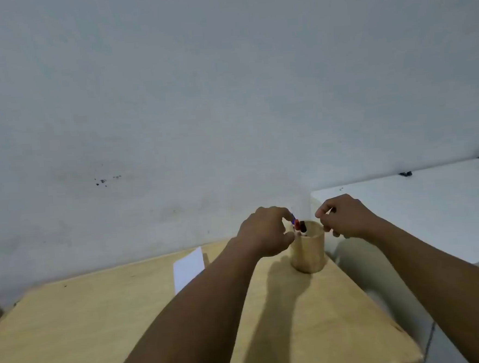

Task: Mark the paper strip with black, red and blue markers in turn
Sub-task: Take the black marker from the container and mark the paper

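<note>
We reach both hands over the cup (307,250) near the worktop (100,318) edge.
Left hand (264,232) fingers pinch the blue marker (293,218); right hand (345,216) clenched, empty; three markers, one paper strip (188,267) left of it.

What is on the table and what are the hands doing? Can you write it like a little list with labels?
table: light wooden top, set against a pale wall
cup: round wooden holder, upright near the far right corner
markers: blue, red and black caps poking out of the cup
paper: white strip lying flat, left of the cup, partly behind the left arm
left hand: at the cup's rim, fingers curled by the marker caps
right hand: curled just right of the cup; whether it holds anything is unclear
</note>
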Motion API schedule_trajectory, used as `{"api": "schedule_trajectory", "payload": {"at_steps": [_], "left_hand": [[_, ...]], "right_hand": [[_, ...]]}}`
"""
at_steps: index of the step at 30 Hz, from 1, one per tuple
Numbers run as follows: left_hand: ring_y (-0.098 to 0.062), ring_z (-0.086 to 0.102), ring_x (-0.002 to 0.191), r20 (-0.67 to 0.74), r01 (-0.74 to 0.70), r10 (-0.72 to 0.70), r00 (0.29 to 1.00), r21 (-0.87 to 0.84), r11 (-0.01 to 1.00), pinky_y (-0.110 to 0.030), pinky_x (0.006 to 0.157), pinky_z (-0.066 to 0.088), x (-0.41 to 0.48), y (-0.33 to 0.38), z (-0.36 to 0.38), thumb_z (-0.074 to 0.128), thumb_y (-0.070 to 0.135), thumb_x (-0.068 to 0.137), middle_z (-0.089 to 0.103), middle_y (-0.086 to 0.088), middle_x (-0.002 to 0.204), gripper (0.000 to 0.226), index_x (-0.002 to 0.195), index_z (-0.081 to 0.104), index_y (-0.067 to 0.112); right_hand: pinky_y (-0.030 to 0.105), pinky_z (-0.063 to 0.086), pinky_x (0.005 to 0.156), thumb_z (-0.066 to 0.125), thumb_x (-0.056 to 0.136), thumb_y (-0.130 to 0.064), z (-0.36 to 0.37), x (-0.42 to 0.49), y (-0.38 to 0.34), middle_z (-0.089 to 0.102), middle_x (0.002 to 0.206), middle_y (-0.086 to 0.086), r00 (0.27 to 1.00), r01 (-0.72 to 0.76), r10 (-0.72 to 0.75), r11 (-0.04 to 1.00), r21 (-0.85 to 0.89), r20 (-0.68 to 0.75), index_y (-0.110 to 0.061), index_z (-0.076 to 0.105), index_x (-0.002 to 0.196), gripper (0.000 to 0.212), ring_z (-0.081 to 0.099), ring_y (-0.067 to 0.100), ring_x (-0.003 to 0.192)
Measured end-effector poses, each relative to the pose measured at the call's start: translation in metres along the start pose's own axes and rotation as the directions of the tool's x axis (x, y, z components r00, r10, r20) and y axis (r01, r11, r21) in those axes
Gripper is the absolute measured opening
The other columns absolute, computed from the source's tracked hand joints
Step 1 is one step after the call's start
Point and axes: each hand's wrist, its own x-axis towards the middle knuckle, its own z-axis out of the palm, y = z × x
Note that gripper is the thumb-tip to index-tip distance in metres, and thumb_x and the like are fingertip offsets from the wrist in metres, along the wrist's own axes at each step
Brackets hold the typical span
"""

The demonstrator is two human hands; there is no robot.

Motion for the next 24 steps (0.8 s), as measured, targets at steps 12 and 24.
{"api": "schedule_trajectory", "payload": {"at_steps": [12,24], "left_hand": [[-0.024,0.067,0.099,0.083,-0.131,0.113,0.990,0.256,0.958,-0.034,0.073,0.054,0.061,0.002,0.030,0.066,0.031,0.090,0.073,0.001,0.108,0.022,0.110,0.074,0.027],[-0.018,0.073,0.077,-0.215,-0.021,-0.060,0.975,-0.356,0.934,-0.026,0.067,0.053,0.034,-0.009,-0.068,0.071,0.025,0.090,0.077,-0.001,0.079,0.011,0.092,0.077,0.016]], "right_hand": [[0.020,0.046,0.048,0.058,0.092,-0.013,0.007,0.030,0.026,0.076,0.077,0.006,0.999,-0.035,0.034,0.998,0.056,0.026,-0.014,0.074,0.099,0.017,0.066,0.014,0.057],[0.022,0.031,0.042,0.064,0.092,-0.026,-0.006,0.002,-0.052,0.073,0.077,0.009,0.875,-0.186,0.030,0.943,0.277,0.483,-0.001,0.075,0.105,0.030,0.056,0.013,0.049]]}}
